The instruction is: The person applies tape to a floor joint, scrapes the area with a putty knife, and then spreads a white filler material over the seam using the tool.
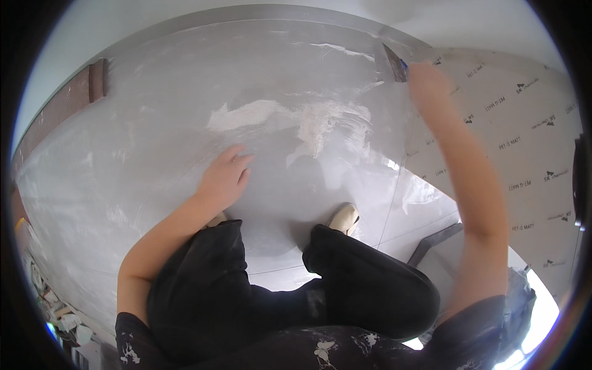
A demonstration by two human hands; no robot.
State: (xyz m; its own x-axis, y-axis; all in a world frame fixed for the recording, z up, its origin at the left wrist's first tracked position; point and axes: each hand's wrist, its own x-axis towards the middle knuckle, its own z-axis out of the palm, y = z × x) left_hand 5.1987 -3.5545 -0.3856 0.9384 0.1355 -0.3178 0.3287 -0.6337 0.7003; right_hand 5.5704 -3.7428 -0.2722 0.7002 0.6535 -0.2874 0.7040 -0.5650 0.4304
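Observation:
My right hand (pixel 428 86) reaches far to the upper right, somewhat blurred, its fingers wrapped round a scraper (pixel 394 63) with a wide dark blade and a bit of blue at the handle. The blade is at the grey floor beside the edge of a printed brown sheet. Near the middle, my left hand (pixel 223 179) is empty, with its fingers loosely bent and apart above the floor (pixel 166 123). White powder (pixel 317 126) lies smeared in patches between the two hands.
A grey skirting strip (pixel 259 11) runs along the far wall. Reddish-brown trim (pixel 61 102) stands at the left. The printed sheet (pixel 493 148) covers the right side. A dark angled bar (pixel 431 243) lies near my right knee, and rubble (pixel 65 314) sits at lower left.

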